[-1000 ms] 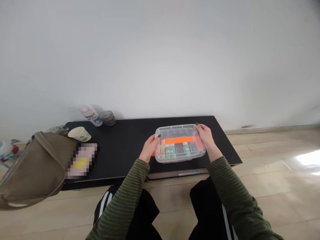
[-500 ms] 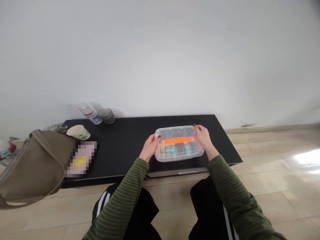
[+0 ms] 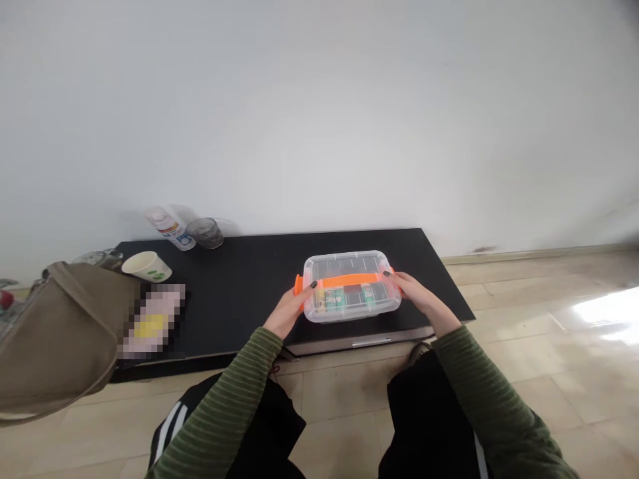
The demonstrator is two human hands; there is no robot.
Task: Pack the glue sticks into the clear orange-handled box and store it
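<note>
A clear plastic storage box (image 3: 352, 261) with an orange carry handle (image 3: 344, 280) and orange side latches is between my hands at the black table. Green and yellow packets (image 3: 334, 299) show through its lid. My left hand (image 3: 289, 307) grips the box's left end, thumb on the lid edge beside the orange latch. At the opposite end, my right hand (image 3: 412, 291) holds the box near its right latch, thumb on top. The undersides of my fingers are hidden. Whether the box rests on the table or is slightly raised, I cannot tell.
On the black table (image 3: 249, 286) stand a paper cup (image 3: 147, 266), a dark glass (image 3: 206, 233) and a spray can (image 3: 170, 228) by the wall. A brown bag (image 3: 64, 332) and a pixelated pink item (image 3: 154, 316) lie at left. A drawer (image 3: 359, 341) is below the front edge.
My right hand has slid from the box's far right corner down to its right side, uncovering the latch. My left hand has shifted slightly lower along the left end. The view has moved a little.
</note>
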